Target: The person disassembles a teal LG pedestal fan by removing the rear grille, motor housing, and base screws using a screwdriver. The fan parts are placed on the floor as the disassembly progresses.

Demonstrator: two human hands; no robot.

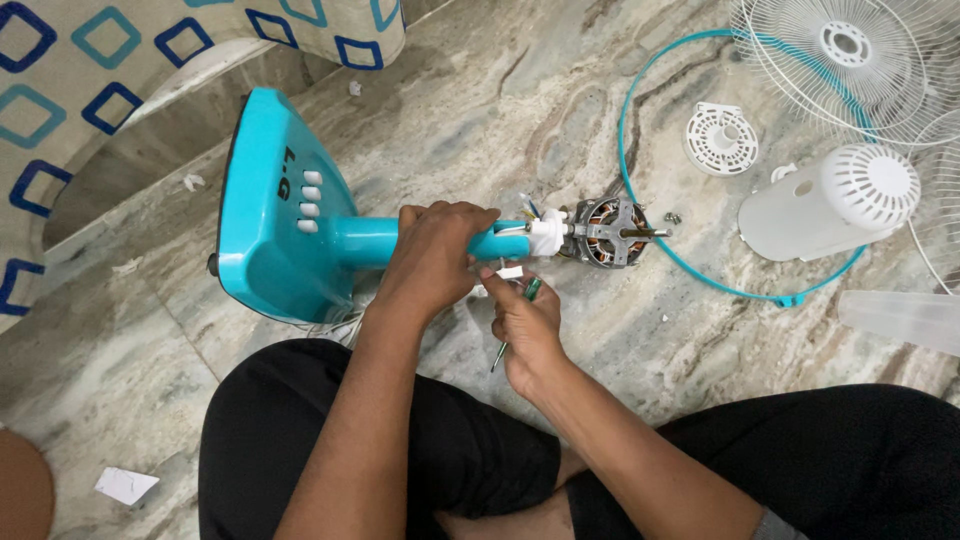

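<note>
A turquoise table fan stand [285, 215] lies on its side on the marble floor, its base to the left and its neck pointing right. My left hand [435, 250] grips the neck. At the neck's end sit a white joint and the bare fan motor [605, 232] with its shaft pointing right and loose coloured wires. My right hand [525, 330] is just below the neck and holds a screwdriver [515, 325] with a green handle, its metal shaft pointing down-left.
A white motor cover [830, 205], a small round white cap [720, 138], a turquoise ring [640, 150], white wire fan grilles [860, 55] and a clear fan blade [900, 318] lie to the right. Small screws [672, 216] rest near the motor. A patterned cloth [120, 50] lies top left.
</note>
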